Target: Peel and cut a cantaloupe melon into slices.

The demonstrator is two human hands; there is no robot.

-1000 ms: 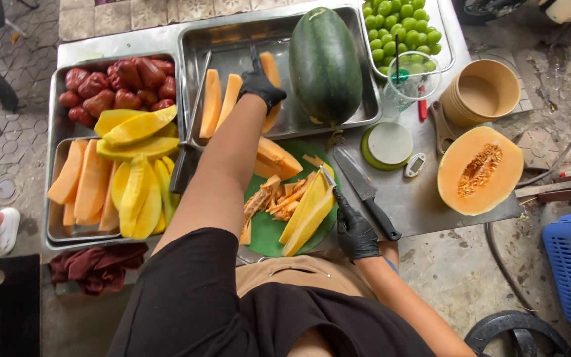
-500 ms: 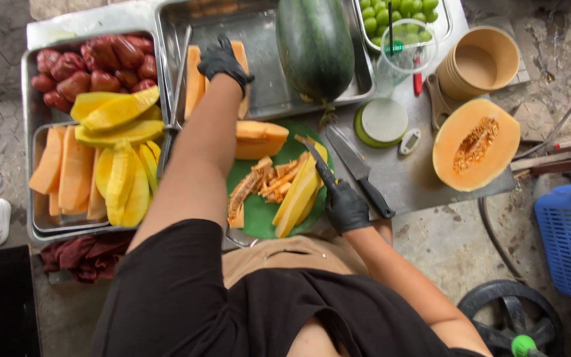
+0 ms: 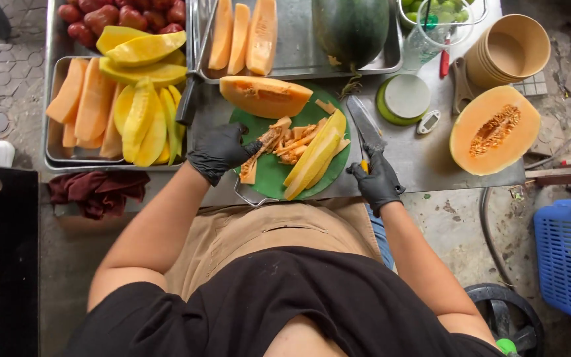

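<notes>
Fruit stall counter (image 3: 444, 165) seen from above: you stand at its edge, black-gloved, with steel trays ranged along the far side so cut pieces stay within reach. The watermelon (image 3: 350, 30) lies whole in the back tray (image 3: 299, 63), beside three peeled orange melon wedges (image 3: 242, 33). At your left, a tray (image 3: 57, 152) holds orange and yellow slices (image 3: 117, 112). A halved cantaloupe (image 3: 494, 129) rests cut face up at right, apart from the work. On the round green cutting board (image 3: 272, 175), a melon wedge (image 3: 264, 96) waits at the far rim. Your left hand (image 3: 219, 152) curls loosely over the peelings (image 3: 282, 142), fingertips touching them. Your right hand (image 3: 378, 178) is closed round the knife (image 3: 365, 125), blade pointing away beside the yellow slices (image 3: 315, 155)
</notes>
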